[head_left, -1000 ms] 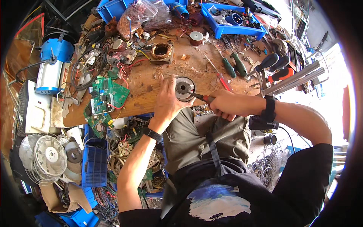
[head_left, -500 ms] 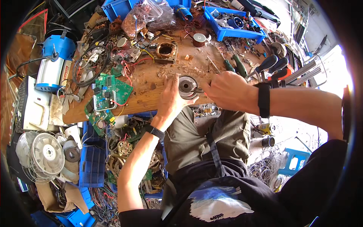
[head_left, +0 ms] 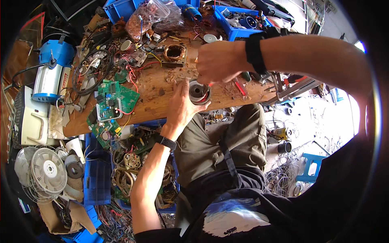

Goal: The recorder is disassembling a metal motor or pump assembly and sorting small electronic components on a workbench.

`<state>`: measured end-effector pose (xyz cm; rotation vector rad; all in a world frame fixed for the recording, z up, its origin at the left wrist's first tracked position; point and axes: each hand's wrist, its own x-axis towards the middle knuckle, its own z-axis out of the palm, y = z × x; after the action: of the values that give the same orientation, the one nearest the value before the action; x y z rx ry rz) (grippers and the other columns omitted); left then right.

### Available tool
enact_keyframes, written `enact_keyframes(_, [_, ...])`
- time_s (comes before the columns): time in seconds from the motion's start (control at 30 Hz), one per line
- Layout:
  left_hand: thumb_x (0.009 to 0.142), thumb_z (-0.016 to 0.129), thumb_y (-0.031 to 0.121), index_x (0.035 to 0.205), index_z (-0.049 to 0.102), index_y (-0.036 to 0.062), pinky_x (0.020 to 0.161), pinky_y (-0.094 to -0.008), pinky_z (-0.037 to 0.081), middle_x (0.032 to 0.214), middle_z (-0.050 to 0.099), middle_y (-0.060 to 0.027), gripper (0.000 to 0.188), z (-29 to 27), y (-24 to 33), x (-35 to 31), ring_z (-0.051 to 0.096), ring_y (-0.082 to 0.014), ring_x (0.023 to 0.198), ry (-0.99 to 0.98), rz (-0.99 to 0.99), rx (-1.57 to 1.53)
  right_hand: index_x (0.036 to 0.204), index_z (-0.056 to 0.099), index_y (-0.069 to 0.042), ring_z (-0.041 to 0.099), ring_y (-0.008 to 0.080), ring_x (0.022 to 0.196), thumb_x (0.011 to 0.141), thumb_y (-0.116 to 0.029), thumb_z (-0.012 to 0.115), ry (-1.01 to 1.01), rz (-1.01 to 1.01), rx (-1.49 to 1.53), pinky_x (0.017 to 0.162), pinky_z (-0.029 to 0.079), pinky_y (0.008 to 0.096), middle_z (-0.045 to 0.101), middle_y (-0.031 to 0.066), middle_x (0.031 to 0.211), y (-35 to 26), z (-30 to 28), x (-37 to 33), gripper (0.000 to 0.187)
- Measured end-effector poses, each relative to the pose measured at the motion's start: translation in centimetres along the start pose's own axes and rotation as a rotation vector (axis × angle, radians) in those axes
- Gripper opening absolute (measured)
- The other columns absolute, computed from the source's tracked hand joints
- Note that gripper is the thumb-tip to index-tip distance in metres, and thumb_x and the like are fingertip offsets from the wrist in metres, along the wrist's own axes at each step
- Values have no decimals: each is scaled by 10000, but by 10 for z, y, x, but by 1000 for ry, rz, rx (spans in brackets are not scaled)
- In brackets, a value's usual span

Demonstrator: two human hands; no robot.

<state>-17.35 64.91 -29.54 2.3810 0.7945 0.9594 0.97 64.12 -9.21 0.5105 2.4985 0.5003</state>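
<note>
My left hand [head_left: 180,103] grips a round, cup-shaped metal part [head_left: 197,88] at the bench's near edge, thumb below and fingers along its left side. A dark hub with a central hole shows inside the cup. Above and right of it, my right hand [head_left: 221,60] is closed in a fist, its back toward me, with something small and reddish showing at its lower edge. What the fist holds is hidden. A red handle [head_left: 241,87] shows on the bench just below the right wrist.
Copper-wound motor part [head_left: 174,53] stands behind the cup. Green circuit boards [head_left: 117,99] lie left along the edge. At the back are a blue tray [head_left: 235,32] of parts and a plastic bag [head_left: 148,20]. Metal bars [head_left: 289,87] jut out at right.
My right hand has lifted up and away from the metal part, uncovering the red handle. The metal cup has tilted in my left hand, which stays wrapped around it.
</note>
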Motion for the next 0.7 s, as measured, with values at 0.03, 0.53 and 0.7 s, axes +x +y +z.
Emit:
enact_keyframes(0.03, [687, 1004, 377, 1503, 446, -97, 1108, -504, 536, 1326, 639, -323, 1096, -3, -2, -2, 618, -508, 1268, 23, 19, 28, 808, 747, -165, 740, 277, 717, 910, -240, 695, 9, -11, 2, 623, 555, 440, 705, 42, 678, 8, 0, 9, 137])
enact_keyframes(0.53, [686, 993, 362, 1477, 467, -45, 1010, -494, 577, 1283, 639, -284, 1034, 2, 3, 4, 681, -456, 1137, 26, 1, -80, 855, 721, -153, 761, 281, 794, 916, -255, 689, 30, -379, -34, 623, 588, 442, 722, 16, 748, 74, 32, 38, 123])
enact_keyframes(0.7, [676, 991, 357, 1445, 456, -77, 1125, -536, 525, 1353, 606, -278, 1032, -2, 3, 6, 637, -501, 1219, 0, 4, -94, 865, 704, -111, 766, 293, 818, 919, -273, 693, 75, -405, 30, 635, 599, 448, 731, 47, 794, 87, 53, 40, 172])
